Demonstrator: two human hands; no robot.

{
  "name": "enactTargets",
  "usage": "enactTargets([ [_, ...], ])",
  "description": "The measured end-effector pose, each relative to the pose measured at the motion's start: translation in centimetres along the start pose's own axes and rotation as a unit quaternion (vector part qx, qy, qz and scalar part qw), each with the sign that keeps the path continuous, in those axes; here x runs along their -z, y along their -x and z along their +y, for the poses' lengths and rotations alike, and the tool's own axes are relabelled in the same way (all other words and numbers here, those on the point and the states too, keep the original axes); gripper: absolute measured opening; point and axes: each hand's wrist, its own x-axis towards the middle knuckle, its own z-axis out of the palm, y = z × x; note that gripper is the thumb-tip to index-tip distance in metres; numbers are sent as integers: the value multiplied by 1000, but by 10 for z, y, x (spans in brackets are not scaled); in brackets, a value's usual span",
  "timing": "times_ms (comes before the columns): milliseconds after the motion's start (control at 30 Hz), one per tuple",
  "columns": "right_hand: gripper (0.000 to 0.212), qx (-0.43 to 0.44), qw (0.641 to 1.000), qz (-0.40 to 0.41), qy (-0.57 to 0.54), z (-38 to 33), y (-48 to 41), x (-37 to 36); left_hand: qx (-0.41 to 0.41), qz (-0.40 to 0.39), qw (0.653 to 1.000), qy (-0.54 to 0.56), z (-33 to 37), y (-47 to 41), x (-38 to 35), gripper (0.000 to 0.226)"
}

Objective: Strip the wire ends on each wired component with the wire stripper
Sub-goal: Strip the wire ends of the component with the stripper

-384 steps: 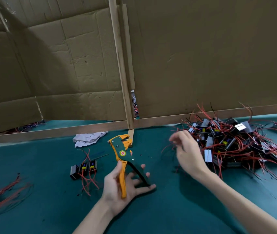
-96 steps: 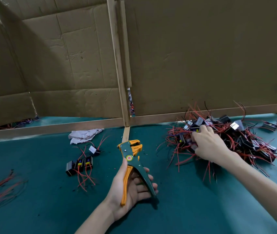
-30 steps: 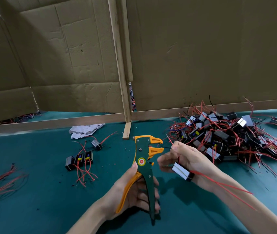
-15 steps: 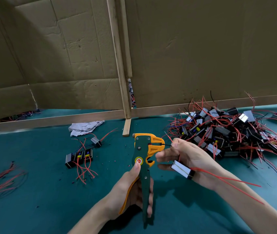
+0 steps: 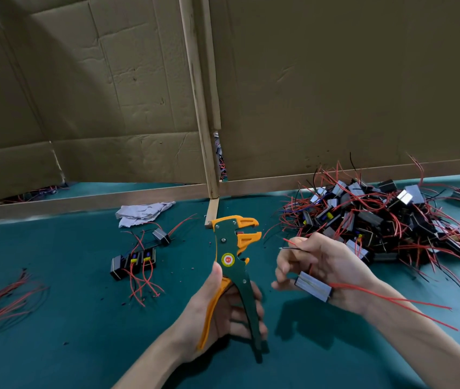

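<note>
My left hand [image 5: 217, 318] grips the handles of a green and orange wire stripper [image 5: 233, 256], held upright with its jaws open and pointing right. My right hand [image 5: 321, 265] holds a small grey wired component [image 5: 312, 286] under its fingers and pinches its wire ends [image 5: 289, 245], which point left, a short way from the jaws. Red wires trail from the component over my right forearm. A big pile of components with red and black wires [image 5: 386, 223] lies at the right.
A small group of components [image 5: 135, 261] with red wires lies left of the stripper, a crumpled grey cloth [image 5: 142, 213] behind it. Loose red wires [image 5: 1, 299] lie at the far left. Cardboard walls and a wooden post [image 5: 199, 108] close the back of the green table [image 5: 69, 318].
The wire ends have come out of the stripper's jaws and my right hand has moved right. The stripper's handles have spread and its jaws have opened.
</note>
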Motion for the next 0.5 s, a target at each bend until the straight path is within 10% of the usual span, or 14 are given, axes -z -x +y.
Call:
enactTargets([
  [500,26,-43,998,6,-37,-1,2,-10,79,-21,994,-77,-6,4,3,96],
])
